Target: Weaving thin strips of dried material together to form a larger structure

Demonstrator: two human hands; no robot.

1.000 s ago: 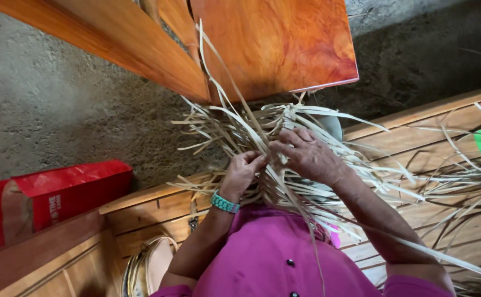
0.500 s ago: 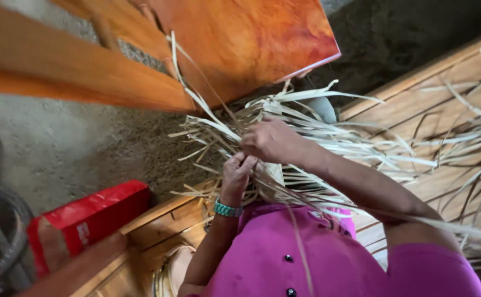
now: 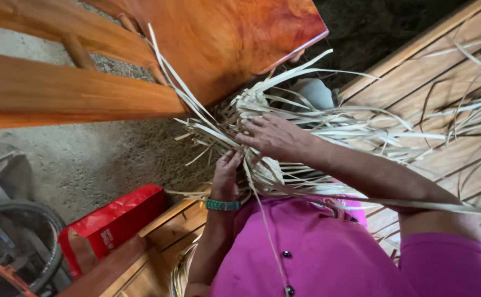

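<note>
Head view: both hands work in a tangle of straw strips (image 3: 284,118) held in front of the chest.
Strips: pale, flat, long and thin, partly woven into a small bundle between the hands, loose ends fanning out to every side.
Left hand (image 3: 225,173): fingers pinched on a few strips just below the right hand; a green beaded bracelet (image 3: 222,205) sits on its wrist.
Right hand (image 3: 273,135): lies palm down on the bundle, fingers curled around strips.
Around: orange wooden chair (image 3: 224,38) just beyond the hands, wooden platform (image 3: 444,71) to the right, red bag (image 3: 114,223) on the grey floor (image 3: 103,159) to the lower left.
In the way: strips cross the right forearm and pink shirt (image 3: 306,247).
</note>
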